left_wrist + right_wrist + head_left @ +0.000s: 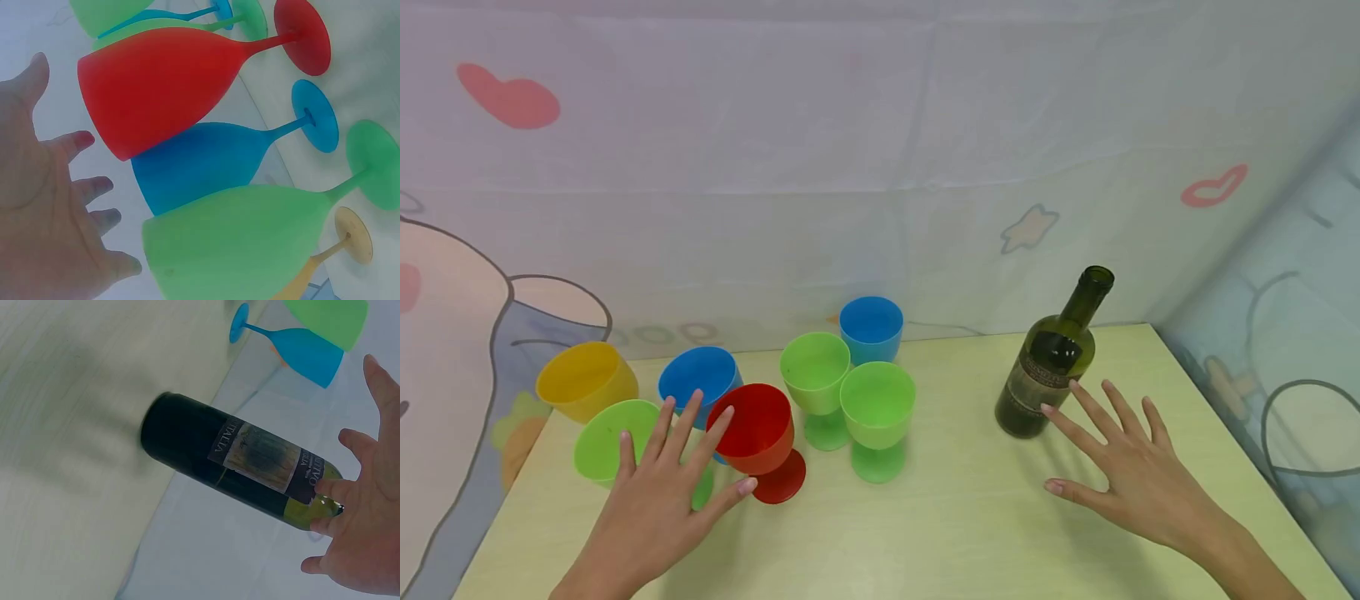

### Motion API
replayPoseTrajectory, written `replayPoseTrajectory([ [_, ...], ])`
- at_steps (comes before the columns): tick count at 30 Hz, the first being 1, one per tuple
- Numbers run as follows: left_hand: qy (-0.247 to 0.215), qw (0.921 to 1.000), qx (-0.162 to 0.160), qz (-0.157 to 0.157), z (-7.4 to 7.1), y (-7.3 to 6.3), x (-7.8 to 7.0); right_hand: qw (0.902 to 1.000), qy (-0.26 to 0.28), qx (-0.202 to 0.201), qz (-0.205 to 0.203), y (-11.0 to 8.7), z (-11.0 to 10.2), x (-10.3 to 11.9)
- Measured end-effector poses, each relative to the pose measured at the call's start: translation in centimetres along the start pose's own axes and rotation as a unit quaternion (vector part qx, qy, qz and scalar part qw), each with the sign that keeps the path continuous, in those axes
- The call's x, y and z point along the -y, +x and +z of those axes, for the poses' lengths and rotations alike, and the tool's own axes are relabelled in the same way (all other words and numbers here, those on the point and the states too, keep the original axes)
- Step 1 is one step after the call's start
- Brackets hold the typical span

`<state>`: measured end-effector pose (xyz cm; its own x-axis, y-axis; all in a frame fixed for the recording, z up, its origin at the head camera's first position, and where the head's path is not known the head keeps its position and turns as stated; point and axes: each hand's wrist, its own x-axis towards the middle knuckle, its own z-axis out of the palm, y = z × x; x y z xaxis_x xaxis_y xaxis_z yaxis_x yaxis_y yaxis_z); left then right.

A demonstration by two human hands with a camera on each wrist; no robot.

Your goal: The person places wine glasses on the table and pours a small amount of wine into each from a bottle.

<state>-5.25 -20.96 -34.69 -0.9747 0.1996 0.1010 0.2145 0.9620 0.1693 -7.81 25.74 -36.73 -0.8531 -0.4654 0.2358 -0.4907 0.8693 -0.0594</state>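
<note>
My left hand hovers with fingers spread over the near side of the left goblets, holding nothing. Closest to it are a red goblet and a light green goblet, both upright in the left wrist view. Behind them stand a blue goblet and a yellow goblet. On the right, my right hand is held out with spread fingers in front of a dark green wine bottle. The bottle stands upright with an open neck and a dark label. Whether a fingertip touches it, I cannot tell.
Two more light green goblets stand mid-table, with another blue goblet behind them near the back edge. A printed white cloth hangs behind the pale table. The table's right edge lies beyond my right hand.
</note>
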Motion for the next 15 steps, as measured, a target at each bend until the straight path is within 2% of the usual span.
replayPoseTrajectory([
  [2, -0.008, 0.9998, -0.019, 0.008, -0.3, 0.0, -0.2, 1.0000, 0.004, -0.001, 0.004, -0.1, 0.0, 0.0],
  [6, -0.072, 0.9945, -0.072, 0.024, -1.0, 0.1, -1.1, 0.9995, 0.030, -0.001, 0.014, -0.1, -0.1, -0.1],
  [10, -0.143, 0.9820, -0.120, 0.028, -1.6, 0.3, -2.8, 0.9980, 0.060, -0.006, 0.022, -0.1, -0.4, -0.3],
  [15, -0.210, 0.9675, -0.140, 0.017, -1.8, 0.8, -5.2, 0.9949, 0.096, -0.019, 0.028, -0.1, -0.5, -0.3],
])
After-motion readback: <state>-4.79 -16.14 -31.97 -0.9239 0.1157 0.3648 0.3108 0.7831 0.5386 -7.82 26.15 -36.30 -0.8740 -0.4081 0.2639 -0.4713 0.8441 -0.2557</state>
